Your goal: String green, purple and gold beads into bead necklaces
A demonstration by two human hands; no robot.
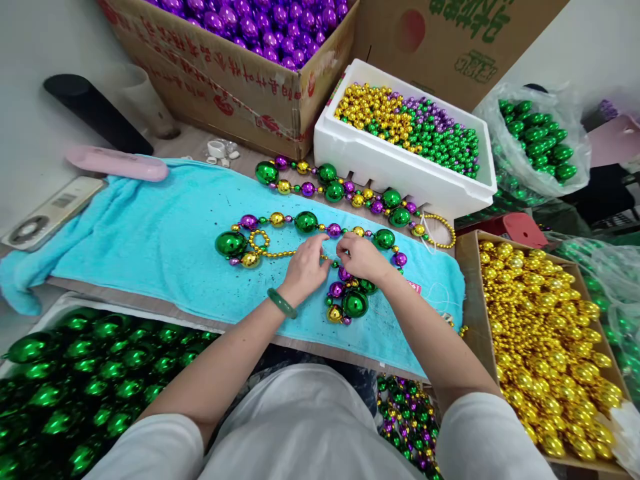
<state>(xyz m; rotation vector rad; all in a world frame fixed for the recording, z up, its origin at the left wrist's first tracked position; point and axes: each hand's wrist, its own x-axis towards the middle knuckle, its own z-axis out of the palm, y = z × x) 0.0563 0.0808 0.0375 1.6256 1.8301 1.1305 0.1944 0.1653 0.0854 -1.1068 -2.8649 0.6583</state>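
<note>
A strand of green, purple and gold beads (pixel 305 222) lies in a loop on a turquoise towel (pixel 150 227). My left hand (pixel 306 268), with a green bangle on the wrist, is over the strand's middle, fingers curled and thumb close to the fingertips. A short gold bead chain (pixel 275 254) runs toward it. My right hand (pixel 366 257) is closed in a pinch just to the right, above a cluster with a large green bead (pixel 355 303). Whatever is between the fingers of either hand is too small to make out. The fingertips of both hands are a small gap apart.
A finished-looking bead strand (pixel 335 191) lies behind. Farther back stand a carton of purple beads (pixel 295 100) and a white foam box (pixel 390 170). Gold beads fill a carton (pixel 475 293) at right; green ones fill a tray (pixel 65 301) at left. A pink case (pixel 117 164) lies on the towel's edge.
</note>
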